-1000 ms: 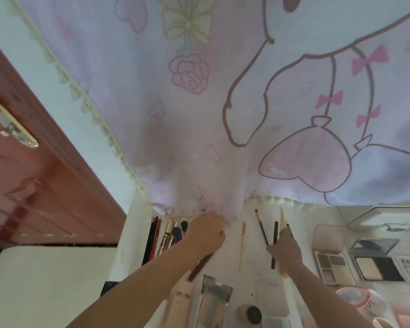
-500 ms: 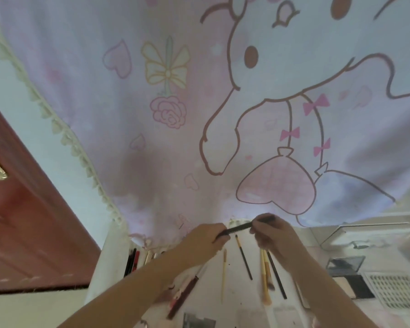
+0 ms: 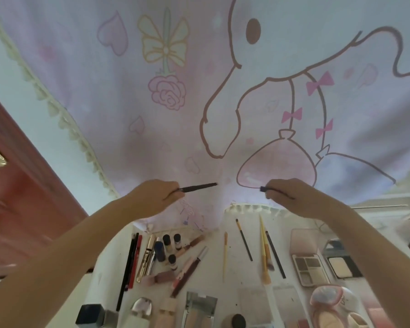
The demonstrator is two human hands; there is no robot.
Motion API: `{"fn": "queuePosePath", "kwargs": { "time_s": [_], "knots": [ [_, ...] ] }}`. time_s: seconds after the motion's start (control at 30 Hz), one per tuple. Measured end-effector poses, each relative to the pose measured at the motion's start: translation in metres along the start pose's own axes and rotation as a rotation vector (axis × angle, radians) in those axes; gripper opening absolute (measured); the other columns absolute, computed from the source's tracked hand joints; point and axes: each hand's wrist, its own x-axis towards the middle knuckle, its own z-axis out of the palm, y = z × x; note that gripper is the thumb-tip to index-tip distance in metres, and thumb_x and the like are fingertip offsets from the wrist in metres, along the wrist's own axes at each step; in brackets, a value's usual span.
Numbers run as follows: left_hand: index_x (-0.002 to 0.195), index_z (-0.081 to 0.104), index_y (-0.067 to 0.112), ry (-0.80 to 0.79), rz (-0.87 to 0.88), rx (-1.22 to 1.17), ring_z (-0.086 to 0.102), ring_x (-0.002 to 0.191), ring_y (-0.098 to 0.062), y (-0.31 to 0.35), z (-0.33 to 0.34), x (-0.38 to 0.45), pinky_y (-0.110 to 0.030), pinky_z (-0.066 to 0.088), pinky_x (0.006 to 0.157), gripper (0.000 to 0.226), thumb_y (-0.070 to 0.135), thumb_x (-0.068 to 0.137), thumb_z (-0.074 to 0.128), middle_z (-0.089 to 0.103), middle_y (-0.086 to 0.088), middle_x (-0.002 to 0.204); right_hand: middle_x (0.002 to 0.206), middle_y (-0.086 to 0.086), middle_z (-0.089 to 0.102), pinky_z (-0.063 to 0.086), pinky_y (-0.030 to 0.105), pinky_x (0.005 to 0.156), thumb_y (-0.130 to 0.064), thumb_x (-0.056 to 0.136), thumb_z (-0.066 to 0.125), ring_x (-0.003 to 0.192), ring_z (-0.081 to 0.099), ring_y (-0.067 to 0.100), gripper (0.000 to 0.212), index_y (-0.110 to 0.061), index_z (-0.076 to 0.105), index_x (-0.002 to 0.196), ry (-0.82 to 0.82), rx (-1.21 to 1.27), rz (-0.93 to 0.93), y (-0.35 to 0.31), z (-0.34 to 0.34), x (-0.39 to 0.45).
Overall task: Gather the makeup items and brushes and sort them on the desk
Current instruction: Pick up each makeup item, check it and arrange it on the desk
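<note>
Left hand point(image 3: 153, 197): curled, pinching dark slim pencil point(image 3: 198, 187) by its near end; held in air above desk's far edge.
Pencil axis: roughly level, tip pointing twd right hand, small upward tilt.
Right hand point(image 3: 291, 196): curled round small dark cap point(image 3: 262, 188), cap end poking out twd pencil tip.
Gap: tip and cap well apart, facing each other on nearly same line; likely recap next, needs straight approach.
Desk point(image 3: 213, 275): brushes point(image 3: 244, 240) lie lengthwise near far-centre; tubes and pens point(image 3: 133, 261) at left edge; palettes point(image 3: 310, 268) twd right edge.
Room: open strip betw. pens and brushes; curtain point(image 3: 175, 91) hangs close behind hands, snag risk.
</note>
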Motion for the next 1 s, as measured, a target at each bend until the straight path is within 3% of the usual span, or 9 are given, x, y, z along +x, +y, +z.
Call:
{"fn": "queuePosePath", "kwargs": {
  "time_s": [0.13, 0.23, 0.3, 0.57, 0.7, 0.83, 1.0],
  "knots": [
    [0.064, 0.024, 0.031, 0.008, 0.007, 0.032, 0.033, 0.052, -0.002, -0.003, 0.003, -0.007, -0.012, 0.031, 0.054, 0.036, 0.034, 0.099, 0.029, 0.036, 0.01, 0.06, 0.063, -0.006, 0.047, 0.038, 0.014, 0.056, -0.019, 0.096, 0.038, 0.053, 0.043, 0.007, 0.023, -0.004, 0.056, 0.095, 0.031, 0.005, -0.004, -0.001, 0.004, 0.006],
    [0.065, 0.024, 0.032, 0.009, 0.07, 0.019, 0.033, 0.051, -0.001, 0.012, 0.009, -0.003, -0.012, 0.031, 0.052, 0.035, 0.035, 0.099, 0.028, 0.035, 0.011, 0.06, 0.077, 0.007, 0.06, 0.042, 0.021, 0.06, -0.023, 0.097, 0.039, 0.063, 0.054, 0.019, 0.026, -0.006, 0.058, 0.1, -0.027, -0.02, -0.06, -0.016, 0.018, 0.017],
    [0.065, 0.024, 0.032, 0.016, 0.075, -0.002, 0.032, 0.051, -0.001, 0.014, 0.01, -0.002, -0.013, 0.031, 0.053, 0.034, 0.036, 0.099, 0.028, 0.035, 0.011, 0.06, 0.079, 0.011, 0.061, 0.04, 0.024, 0.06, -0.024, 0.096, 0.039, 0.064, 0.053, 0.022, 0.026, -0.007, 0.059, 0.099, -0.037, -0.007, -0.072, -0.019, 0.024, 0.021],
    [0.063, 0.025, 0.03, 0.01, 0.056, -0.055, 0.03, 0.048, -0.003, 0.013, 0.015, -0.005, -0.014, 0.028, 0.047, 0.036, 0.035, 0.099, 0.03, 0.033, 0.01, 0.057, 0.063, -0.008, 0.046, 0.035, 0.014, 0.051, -0.024, 0.096, 0.041, 0.05, 0.039, 0.007, 0.022, -0.011, 0.058, 0.1, -0.051, 0.085, -0.07, -0.024, 0.038, 0.03],
    [0.063, 0.025, 0.03, -0.004, 0.033, -0.067, 0.031, 0.049, -0.004, 0.007, 0.019, -0.01, -0.014, 0.028, 0.048, 0.036, 0.034, 0.099, 0.031, 0.034, 0.009, 0.057, 0.067, -0.004, 0.051, 0.036, 0.014, 0.053, -0.024, 0.096, 0.041, 0.054, 0.042, 0.01, 0.022, -0.012, 0.059, 0.102, -0.032, 0.12, -0.064, -0.025, 0.04, 0.032],
    [0.063, 0.024, 0.03, -0.024, 0.017, -0.056, 0.031, 0.049, -0.004, 0.002, 0.023, -0.015, -0.015, 0.027, 0.049, 0.037, 0.033, 0.099, 0.031, 0.035, 0.008, 0.057, 0.065, -0.007, 0.048, 0.036, 0.015, 0.053, -0.023, 0.096, 0.041, 0.053, 0.041, 0.009, 0.012, -0.023, 0.052, 0.09, -0.072, 0.133, -0.112, -0.032, 0.042, 0.036],
    [0.063, 0.025, 0.029, -0.049, -0.039, -0.056, 0.032, 0.049, -0.005, -0.005, 0.027, -0.021, -0.015, 0.027, 0.049, 0.037, 0.035, 0.099, 0.03, 0.036, 0.008, 0.058, 0.062, -0.008, 0.045, 0.033, 0.015, 0.05, -0.022, 0.096, 0.041, 0.049, 0.038, 0.007, 0.014, -0.019, 0.053, 0.089, -0.116, 0.106, -0.155, -0.041, 0.052, 0.048]
  ]
}}
